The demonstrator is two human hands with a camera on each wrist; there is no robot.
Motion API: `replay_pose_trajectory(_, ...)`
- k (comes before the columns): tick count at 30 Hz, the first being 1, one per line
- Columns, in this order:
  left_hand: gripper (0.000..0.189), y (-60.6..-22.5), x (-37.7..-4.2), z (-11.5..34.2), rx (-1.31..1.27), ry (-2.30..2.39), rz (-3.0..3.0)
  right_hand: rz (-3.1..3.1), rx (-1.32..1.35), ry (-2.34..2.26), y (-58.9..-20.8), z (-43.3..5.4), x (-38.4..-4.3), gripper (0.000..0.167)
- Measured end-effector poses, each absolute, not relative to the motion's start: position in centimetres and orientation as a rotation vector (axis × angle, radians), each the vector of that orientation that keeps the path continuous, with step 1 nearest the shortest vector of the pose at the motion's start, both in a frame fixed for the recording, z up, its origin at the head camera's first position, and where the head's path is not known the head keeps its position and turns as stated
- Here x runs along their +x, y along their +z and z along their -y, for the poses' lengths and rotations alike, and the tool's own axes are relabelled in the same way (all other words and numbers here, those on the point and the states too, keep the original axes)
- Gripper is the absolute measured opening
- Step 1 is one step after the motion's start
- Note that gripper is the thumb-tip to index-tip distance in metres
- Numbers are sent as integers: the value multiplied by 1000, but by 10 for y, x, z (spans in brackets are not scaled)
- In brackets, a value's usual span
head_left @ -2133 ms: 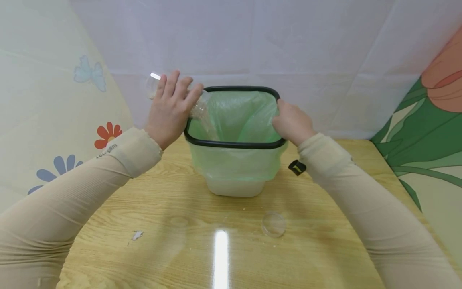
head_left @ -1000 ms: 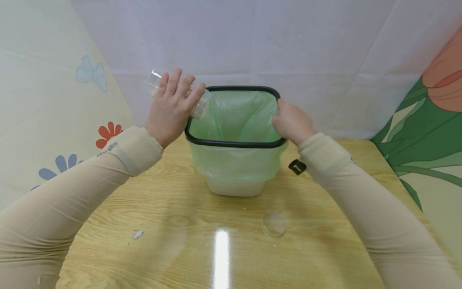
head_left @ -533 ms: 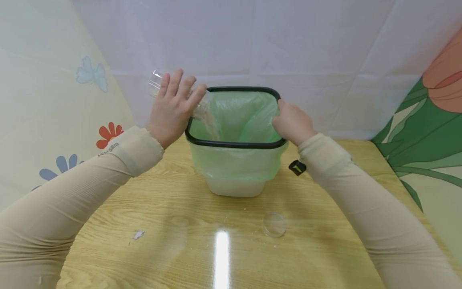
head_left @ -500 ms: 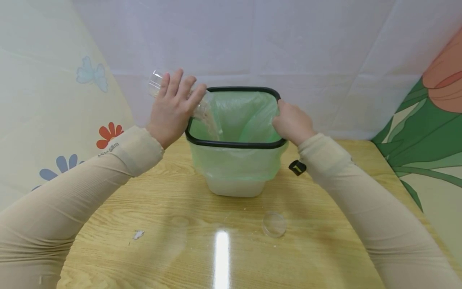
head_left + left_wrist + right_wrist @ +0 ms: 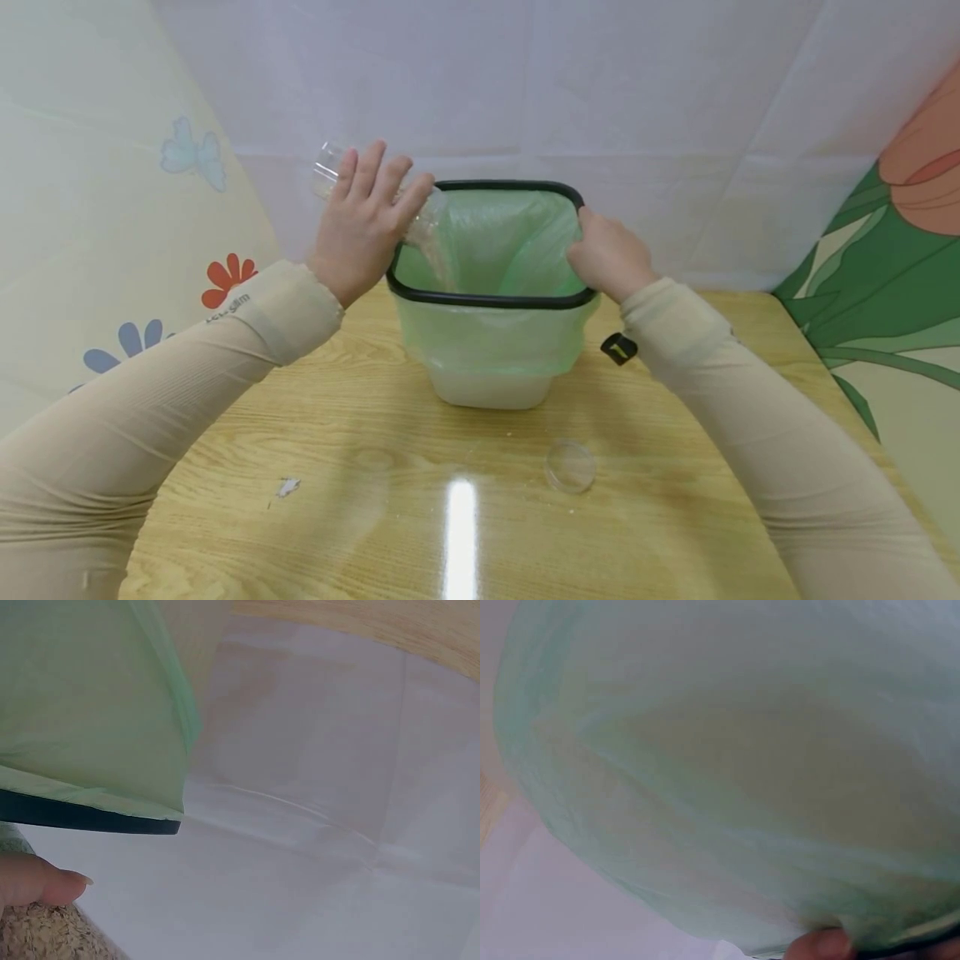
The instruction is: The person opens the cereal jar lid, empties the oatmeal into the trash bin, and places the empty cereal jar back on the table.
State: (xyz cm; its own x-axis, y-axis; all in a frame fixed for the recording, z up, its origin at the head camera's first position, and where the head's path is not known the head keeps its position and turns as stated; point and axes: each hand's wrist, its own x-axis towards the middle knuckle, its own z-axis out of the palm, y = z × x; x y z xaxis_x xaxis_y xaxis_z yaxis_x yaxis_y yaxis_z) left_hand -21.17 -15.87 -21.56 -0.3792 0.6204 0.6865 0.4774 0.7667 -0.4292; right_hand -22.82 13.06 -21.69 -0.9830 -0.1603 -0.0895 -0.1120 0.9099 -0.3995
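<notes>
My left hand (image 5: 363, 225) grips a clear plastic jar (image 5: 327, 167), tilted with its mouth over the left rim of a trash bin (image 5: 491, 392). Light brown flakes (image 5: 49, 934) fill part of the jar, and a stream of them falls into the bin. A green bag (image 5: 495, 333) lines the bin, folded over its outside under a black rim ring (image 5: 487, 300). On the bin's right side my right hand (image 5: 611, 254) holds the rim and bag edge. In the right wrist view its fingertip (image 5: 821, 945) shows at the rim.
A clear round lid (image 5: 570, 467) lies on the wooden table (image 5: 360, 533) in front of the bin. Small crumbs and a pale worn patch (image 5: 287, 487) mark the tabletop. A white sheet (image 5: 637, 100) hangs behind, with painted panels on both sides.
The left hand and jar have shifted slightly right. The stream of flakes stops about one second ago, then shows again. My right hand and the bin stay in place.
</notes>
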Motion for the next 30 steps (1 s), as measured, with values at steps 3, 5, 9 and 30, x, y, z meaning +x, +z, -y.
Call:
replay_pose_trajectory(3, 37, -216, -212, 159, -827, 193, 2044, -2952, -214, -606, -217, -131, -229, 68)
replay_pose_trajectory(5, 38, -215, -212, 159, -832, 193, 2039, -2950, -214, -605, -218, -131, -229, 68)
replay_pose_trajectory(9, 40, -215, -213, 159, -834, 202, 2027, -2951, -216, -602, -218, -131, -230, 67)
replay_pose_trajectory(30, 43, -212, -212, 159, -833, 214, 2062, -2965, -235, -605, -218, -131, -230, 66)
